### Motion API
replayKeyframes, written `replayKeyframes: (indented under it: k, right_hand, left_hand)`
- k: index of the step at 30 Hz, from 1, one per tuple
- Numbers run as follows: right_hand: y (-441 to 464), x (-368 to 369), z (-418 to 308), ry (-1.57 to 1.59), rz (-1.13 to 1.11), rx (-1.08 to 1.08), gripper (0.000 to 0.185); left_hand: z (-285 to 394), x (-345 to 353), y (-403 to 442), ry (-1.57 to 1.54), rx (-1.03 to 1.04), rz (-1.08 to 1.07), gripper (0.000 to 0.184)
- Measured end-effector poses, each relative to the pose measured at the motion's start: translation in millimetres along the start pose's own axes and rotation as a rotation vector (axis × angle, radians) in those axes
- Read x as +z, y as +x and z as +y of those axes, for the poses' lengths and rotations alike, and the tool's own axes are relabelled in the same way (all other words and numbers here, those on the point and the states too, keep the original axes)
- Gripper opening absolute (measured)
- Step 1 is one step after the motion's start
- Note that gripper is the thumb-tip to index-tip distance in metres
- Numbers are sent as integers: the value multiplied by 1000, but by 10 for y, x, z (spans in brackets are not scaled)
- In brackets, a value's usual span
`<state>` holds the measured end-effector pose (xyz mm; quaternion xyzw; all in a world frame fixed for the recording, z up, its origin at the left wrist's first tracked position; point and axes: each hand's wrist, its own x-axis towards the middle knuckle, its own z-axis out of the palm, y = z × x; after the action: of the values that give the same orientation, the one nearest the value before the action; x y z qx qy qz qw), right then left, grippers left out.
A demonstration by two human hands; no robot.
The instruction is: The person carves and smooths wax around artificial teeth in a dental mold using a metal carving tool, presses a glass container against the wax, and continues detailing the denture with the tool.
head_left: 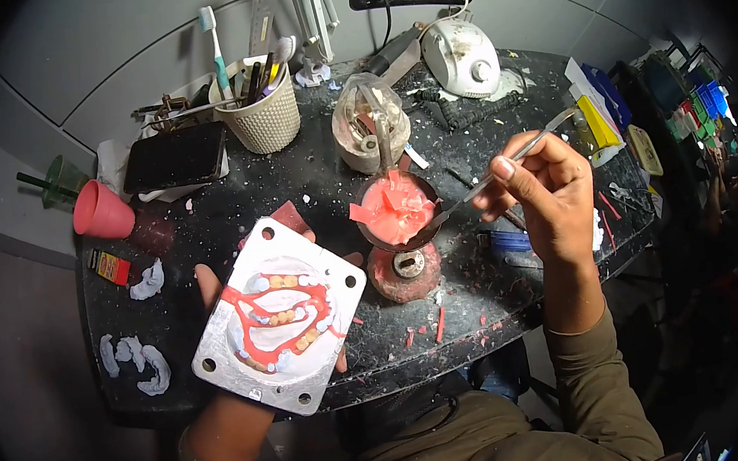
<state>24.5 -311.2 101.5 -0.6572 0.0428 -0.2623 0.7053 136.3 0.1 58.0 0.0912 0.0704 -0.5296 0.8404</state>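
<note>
Metal plate [232, 381]: located above the front edge of the desk [206, 202], tilted, face up, supported from beneath by the left hand [208, 286]. The left fingers grip its edges; the palm is hidden from where I stand. The plate carries a white cast [277, 337] with red wax [246, 318] and rows of tooth-shaped pieces [287, 317]. The right hand [552, 195] grips a slender metal tool [505, 169] between thumb and fingers. The tool's lower tip is at the rim of a small pan [399, 247] holding pink wax [398, 210]; contact cannot be confirmed. The pan sits over a round, red-stained base [405, 282]. Left of the plate: a matchbox [110, 267] and a pink cup [105, 210].
</note>
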Motion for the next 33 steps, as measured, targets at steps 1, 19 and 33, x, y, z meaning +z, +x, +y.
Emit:
replayKeyframes:
  k: [1,19,33]
  right_hand:
    - [0,-7,2,2,-6,3,9]
    - [-471,52,-12,-96,140,-91,10]
    - [-741,566,-229,-387,-245,-365,27]
  left_hand:
    - [-1,-10,2,-22,2,-16,117]
    - [14,-211,-117,-137,-96,-43,121]
    - [-63,-93,-97,286,29,123,139]
